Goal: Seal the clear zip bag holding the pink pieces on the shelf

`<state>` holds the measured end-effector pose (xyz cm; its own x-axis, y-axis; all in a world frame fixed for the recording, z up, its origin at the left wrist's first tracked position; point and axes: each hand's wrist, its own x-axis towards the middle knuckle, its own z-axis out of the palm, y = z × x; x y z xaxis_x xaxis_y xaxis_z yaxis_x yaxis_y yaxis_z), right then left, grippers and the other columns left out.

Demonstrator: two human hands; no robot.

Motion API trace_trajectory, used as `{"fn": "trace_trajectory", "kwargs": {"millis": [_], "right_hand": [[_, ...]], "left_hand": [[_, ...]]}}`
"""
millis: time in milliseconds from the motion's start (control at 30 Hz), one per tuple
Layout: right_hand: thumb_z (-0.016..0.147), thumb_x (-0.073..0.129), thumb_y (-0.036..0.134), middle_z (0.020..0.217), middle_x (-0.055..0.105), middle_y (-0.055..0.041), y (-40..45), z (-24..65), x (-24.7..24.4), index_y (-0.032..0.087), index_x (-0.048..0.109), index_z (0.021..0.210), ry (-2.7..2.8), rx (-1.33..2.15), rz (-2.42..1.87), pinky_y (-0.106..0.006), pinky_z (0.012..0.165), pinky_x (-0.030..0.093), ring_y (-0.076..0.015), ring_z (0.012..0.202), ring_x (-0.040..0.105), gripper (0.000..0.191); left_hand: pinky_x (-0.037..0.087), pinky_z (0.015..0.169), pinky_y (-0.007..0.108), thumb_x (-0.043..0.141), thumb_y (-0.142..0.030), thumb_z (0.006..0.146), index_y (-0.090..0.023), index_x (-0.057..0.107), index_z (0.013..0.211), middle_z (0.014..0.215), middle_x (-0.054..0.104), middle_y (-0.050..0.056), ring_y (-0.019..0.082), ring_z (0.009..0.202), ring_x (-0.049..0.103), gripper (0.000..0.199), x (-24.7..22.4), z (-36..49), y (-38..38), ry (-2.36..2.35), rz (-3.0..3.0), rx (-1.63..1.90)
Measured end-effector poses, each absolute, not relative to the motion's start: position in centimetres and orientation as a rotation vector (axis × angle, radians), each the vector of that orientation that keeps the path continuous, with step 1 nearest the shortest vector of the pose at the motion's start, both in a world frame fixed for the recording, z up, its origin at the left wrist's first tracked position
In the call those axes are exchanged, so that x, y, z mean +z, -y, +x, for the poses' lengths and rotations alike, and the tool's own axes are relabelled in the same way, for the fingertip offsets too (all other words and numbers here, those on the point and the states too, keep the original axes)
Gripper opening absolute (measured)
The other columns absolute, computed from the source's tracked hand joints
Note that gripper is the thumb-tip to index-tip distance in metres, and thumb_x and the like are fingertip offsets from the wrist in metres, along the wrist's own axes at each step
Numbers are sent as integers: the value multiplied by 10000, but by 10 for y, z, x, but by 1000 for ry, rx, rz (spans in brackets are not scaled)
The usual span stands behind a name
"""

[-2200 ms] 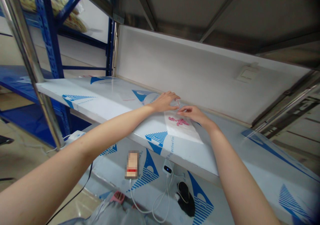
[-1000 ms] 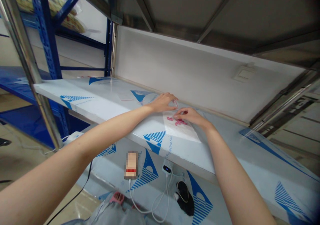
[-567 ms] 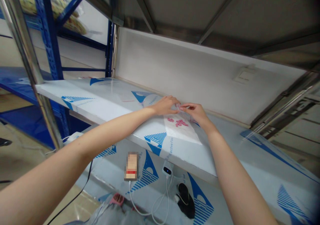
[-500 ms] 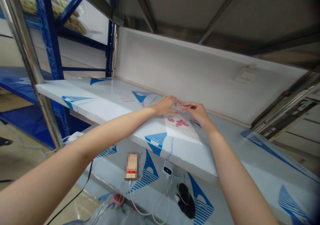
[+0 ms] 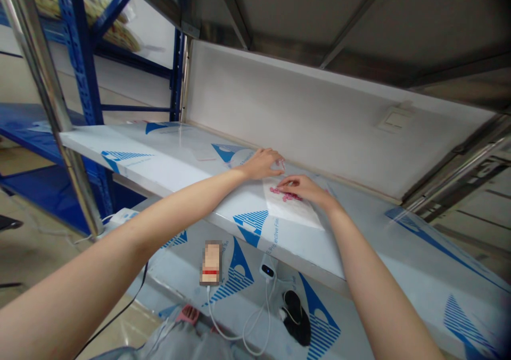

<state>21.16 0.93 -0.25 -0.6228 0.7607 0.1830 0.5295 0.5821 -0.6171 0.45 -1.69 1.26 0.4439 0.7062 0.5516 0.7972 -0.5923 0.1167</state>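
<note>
My left hand (image 5: 261, 163) rests at the back of the shelf, fingers curled around a small clear item (image 5: 281, 164) whose kind is too small to tell. Just to its right, my right hand (image 5: 305, 188) bends down over a white sheet (image 5: 293, 213). Small pink bead-like pieces (image 5: 289, 196) lie on that sheet, partly covered by my right hand. The thumb and fingers of my right hand are drawn together at the leftmost pieces. Whether a piece is between those fingertips is not clear.
The shelf (image 5: 167, 165) wears film with blue print. A lower shelf holds a blurred-out phone-like object (image 5: 211, 262), a white device with a small screen (image 5: 267, 269), white cables (image 5: 255, 317) and a black item (image 5: 296, 317). Blue racking (image 5: 82, 56) stands left; a metal shelf (image 5: 287, 19) hangs overhead.
My right hand has left the clear item beside my left hand and come down toward me onto the pink pieces. My left hand stays nearly in place with the clear item.
</note>
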Motion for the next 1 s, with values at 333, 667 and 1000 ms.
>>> {"fn": "trace_trajectory", "kwargs": {"millis": [333, 667, 1000], "right_hand": [[736, 728, 357, 919, 739, -75, -1, 202, 2, 197, 760, 824, 2413, 780, -1027, -313, 764, 474, -200, 800, 644, 185], [768, 718, 318, 838, 730, -64, 5, 200, 6, 203, 777, 862, 2439, 729, -1120, -281, 583, 402, -149, 630, 579, 160], [720, 745, 383, 816, 713, -72, 0, 206, 10, 198, 764, 789, 2323, 738, -1065, -301, 609, 413, -168, 668, 572, 199]], "left_hand": [[358, 1068, 368, 554, -391, 933, -148, 593, 1220, 1283, 612, 104, 237, 1228, 517, 379, 10, 5, 12, 1302, -2551, -816], [387, 1047, 344, 547, -391, 936, -138, 600, 1211, 1265, 620, 111, 232, 1218, 532, 377, 9, 4, 11, 1296, -2551, -770], [399, 1051, 336, 548, -418, 935, -138, 597, 1229, 1262, 629, 113, 233, 1215, 543, 408, 10, 3, 10, 1288, -2548, -746]]}}
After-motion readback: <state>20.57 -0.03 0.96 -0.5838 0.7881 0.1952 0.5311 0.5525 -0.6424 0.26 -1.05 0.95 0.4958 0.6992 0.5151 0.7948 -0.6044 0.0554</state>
